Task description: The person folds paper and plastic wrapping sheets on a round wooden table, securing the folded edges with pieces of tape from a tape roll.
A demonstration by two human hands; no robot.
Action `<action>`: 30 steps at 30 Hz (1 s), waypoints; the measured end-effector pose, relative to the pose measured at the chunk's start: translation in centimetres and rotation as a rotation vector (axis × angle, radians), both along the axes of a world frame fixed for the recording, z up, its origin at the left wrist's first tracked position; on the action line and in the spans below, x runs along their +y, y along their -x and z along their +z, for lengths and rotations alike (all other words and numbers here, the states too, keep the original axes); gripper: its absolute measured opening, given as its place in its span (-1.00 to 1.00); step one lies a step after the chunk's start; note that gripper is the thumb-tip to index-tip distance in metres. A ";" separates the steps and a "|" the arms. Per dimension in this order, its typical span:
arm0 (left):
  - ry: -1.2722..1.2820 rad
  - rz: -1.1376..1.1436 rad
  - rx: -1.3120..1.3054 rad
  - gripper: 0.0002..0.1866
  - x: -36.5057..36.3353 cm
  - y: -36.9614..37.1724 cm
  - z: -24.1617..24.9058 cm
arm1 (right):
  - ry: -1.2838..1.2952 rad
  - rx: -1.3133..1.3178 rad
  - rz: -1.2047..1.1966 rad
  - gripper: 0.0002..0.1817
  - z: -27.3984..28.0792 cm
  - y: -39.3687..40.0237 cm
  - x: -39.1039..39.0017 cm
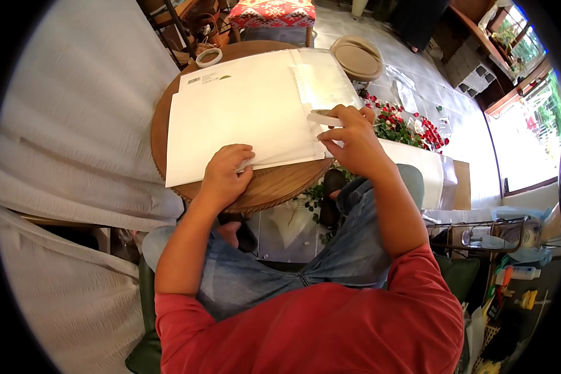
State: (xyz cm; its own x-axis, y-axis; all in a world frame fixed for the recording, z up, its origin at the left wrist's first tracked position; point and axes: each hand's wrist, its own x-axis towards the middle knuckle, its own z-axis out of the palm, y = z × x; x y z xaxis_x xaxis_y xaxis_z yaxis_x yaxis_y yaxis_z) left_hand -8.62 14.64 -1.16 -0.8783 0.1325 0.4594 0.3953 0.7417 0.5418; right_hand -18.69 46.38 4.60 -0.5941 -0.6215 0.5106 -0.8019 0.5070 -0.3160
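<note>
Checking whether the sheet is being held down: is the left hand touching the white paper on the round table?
Touching. The head view shows the left hand pressed flat on the white paper's near edge.

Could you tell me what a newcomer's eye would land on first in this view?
Most striking is the big white paper sheet spread over the round wooden table at centre. The left hand presses its near edge, while the right hand pinches a white strip at its right side. Red flowers lie on the floor to the right.
</note>
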 end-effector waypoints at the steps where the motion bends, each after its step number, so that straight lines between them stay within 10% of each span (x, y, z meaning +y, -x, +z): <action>1: -0.040 0.000 -0.023 -0.79 0.2 0.0 0.0 | 0.008 -0.003 0.004 -0.83 0.1 0.1 0.0; 6: -0.322 0.087 -0.195 -0.85 0.8 0.1 0.2 | -0.017 0.026 -0.034 -0.78 -0.2 0.0 -0.1; 14: 0.199 0.083 0.461 -0.85 2.9 -1.2 3.3 | 0.089 0.315 -0.230 -0.35 2.9 -2.1 -0.5; 30: 0.150 -0.146 0.019 -0.75 -0.2 -0.6 -0.5 | -0.101 -0.017 0.001 -0.20 0.5 -1.2 -1.1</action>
